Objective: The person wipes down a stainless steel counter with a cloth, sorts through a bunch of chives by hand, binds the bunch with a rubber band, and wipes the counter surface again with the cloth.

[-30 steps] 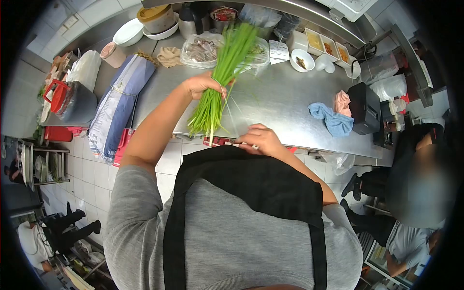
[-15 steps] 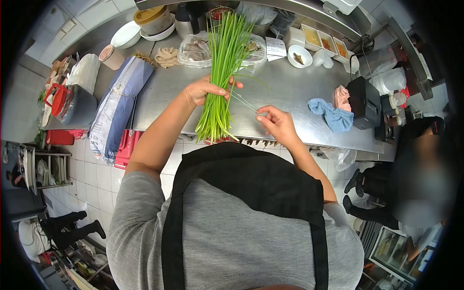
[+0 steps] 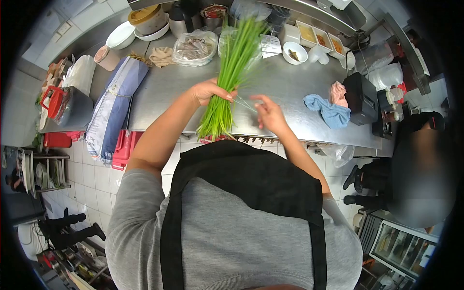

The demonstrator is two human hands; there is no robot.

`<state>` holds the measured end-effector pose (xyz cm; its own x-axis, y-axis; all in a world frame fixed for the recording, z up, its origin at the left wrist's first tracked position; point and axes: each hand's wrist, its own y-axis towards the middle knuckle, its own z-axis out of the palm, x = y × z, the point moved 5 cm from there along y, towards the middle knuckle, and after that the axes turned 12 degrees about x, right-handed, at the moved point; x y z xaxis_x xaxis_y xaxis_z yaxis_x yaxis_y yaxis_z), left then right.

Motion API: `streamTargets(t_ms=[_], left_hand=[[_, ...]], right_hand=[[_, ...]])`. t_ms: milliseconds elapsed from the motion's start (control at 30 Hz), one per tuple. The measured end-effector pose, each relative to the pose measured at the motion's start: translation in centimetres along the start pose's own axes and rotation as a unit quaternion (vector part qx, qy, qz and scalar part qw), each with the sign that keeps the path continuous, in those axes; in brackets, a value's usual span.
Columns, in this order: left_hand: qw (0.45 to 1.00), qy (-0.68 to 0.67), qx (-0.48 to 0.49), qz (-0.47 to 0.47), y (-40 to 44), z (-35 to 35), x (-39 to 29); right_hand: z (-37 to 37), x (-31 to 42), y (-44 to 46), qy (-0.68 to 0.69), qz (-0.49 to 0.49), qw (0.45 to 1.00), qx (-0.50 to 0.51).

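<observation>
My left hand (image 3: 212, 92) is closed around a bunch of long green chives (image 3: 231, 72), held above the steel counter. The stalks lean up and right, their upper ends blurred by motion. A thin pale string (image 3: 247, 104) runs from the chives by my left hand towards my right hand (image 3: 271, 116). That hand is beside the bunch, its index finger stretched out and its other fingers curled where the string meets them. The exact grip on the string is partly hidden.
On the steel counter (image 3: 166, 108) lie a long wrapped sack (image 3: 113, 106), a beige cloth (image 3: 162, 56), a bagged food item (image 3: 194, 47), a white bowl (image 3: 295, 53) and a blue cloth (image 3: 328, 110). A black machine (image 3: 361, 100) stands at right. Another person (image 3: 415, 169) is beyond it.
The chives have tilted further right, with their tops moving right. My right hand has shifted slightly left, and its index finger has lifted out of the earlier pinch on the string.
</observation>
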<state>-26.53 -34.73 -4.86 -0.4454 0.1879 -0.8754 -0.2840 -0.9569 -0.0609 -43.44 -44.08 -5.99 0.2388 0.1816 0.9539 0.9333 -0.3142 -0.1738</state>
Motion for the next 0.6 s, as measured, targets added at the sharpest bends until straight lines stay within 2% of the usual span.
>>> streamTargets(t_ms=[67,167,267,600], left_hand=[[1.0,0.004,0.015,-0.002,0.7,0.6,0.1],[1.0,0.014,0.01,0.003,0.7,1.1,-0.3],[1.0,0.019,0.006,0.009,0.6,0.9,-0.5],[0.999,0.041,0.027,-0.006,0.9,0.9,-0.3]], right_hand=[[1.5,0.9,1.1,0.047,0.023,0.998,0.047],[2.0,0.6,2.0,0.135,0.02,0.99,0.037],[1.8,0.7,2.0,0.282,0.037,0.958,0.042],[2.4,-0.2,2.9,0.325,0.05,0.944,0.035]])
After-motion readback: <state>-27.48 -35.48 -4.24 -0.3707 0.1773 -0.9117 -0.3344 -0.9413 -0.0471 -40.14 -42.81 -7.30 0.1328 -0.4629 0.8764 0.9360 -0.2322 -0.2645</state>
